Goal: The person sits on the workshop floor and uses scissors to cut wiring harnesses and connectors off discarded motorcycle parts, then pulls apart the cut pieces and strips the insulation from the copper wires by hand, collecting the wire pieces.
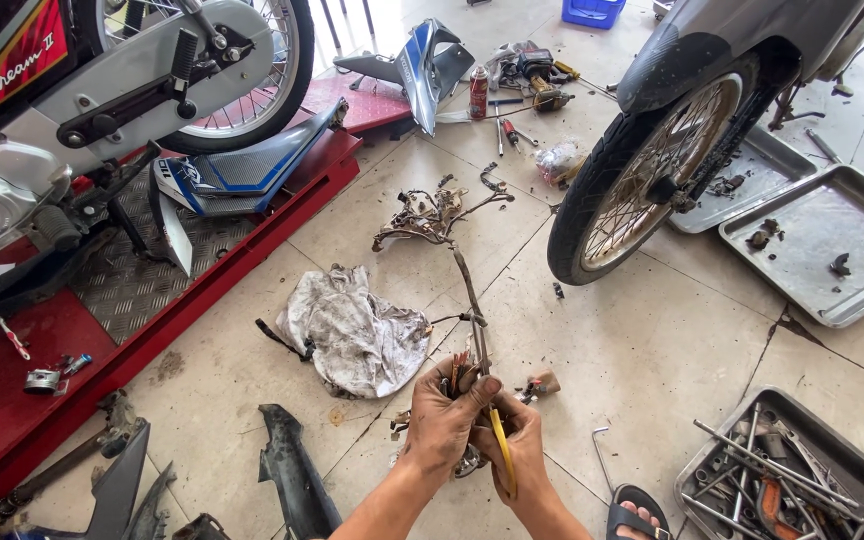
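We hold the near end of the dirty wiring harness [457,270], left hand [444,420] clenched around its connectors, right hand [517,445] pinching a yellow wire [502,450]. The harness runs straight away from us across the tiled floor [632,350].

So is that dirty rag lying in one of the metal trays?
No, the dirty rag lies crumpled on the bare tiled floor, left of the wiring harness and well apart from the metal trays.

Both hands are gripping a dirty wiring harness [452,250] trailing across the tiled floor; the left hand [444,420] is bunching the wire ends while the right hand [517,440] is holding a yellow wire [503,450]. A greasy rag [352,335] is lying just beside it, and a motorbike wheel [642,165] is standing nearby.
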